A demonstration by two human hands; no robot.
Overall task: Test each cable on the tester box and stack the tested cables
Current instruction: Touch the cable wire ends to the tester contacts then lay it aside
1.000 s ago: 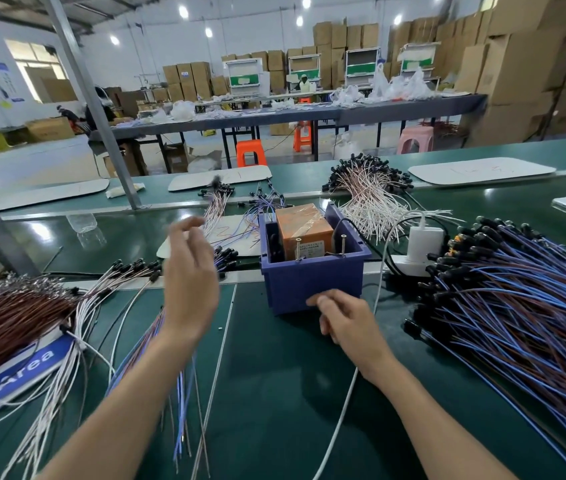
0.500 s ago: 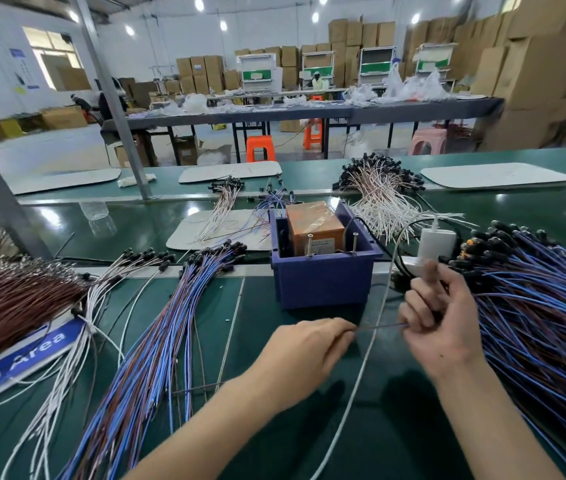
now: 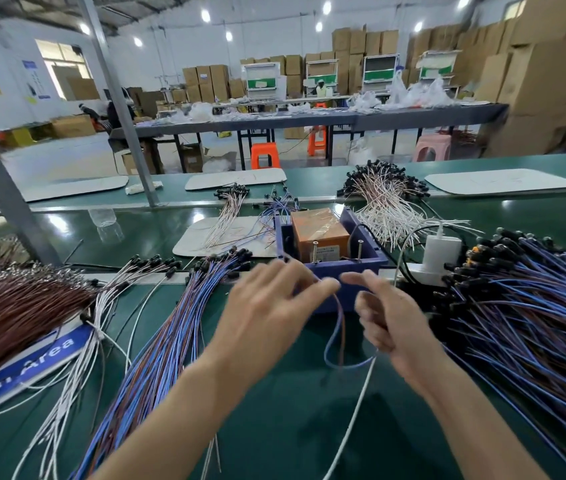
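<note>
holding one blue-and-brown cable point(image 3: 341, 336) as a slack loop at the near wall of the purple tester box point(image 3: 343, 270), a worker pinches one end in the left hand point(image 3: 267, 317) and curls the right hand point(image 3: 390, 329) round the other, seemingly so both ends can reach the box's two upright pins point(image 3: 315, 252). a stack of blue cables point(image 3: 170, 337) lies left, a bigger heap point(image 3: 534, 323) crowds the right, and a white charger lead point(image 3: 354, 410) crossing beneath the loop could snag it.

Stacked cardboard boxes point(image 3: 544, 81), long grey table point(image 3: 343, 118), orange stool point(image 3: 265, 155).
</note>
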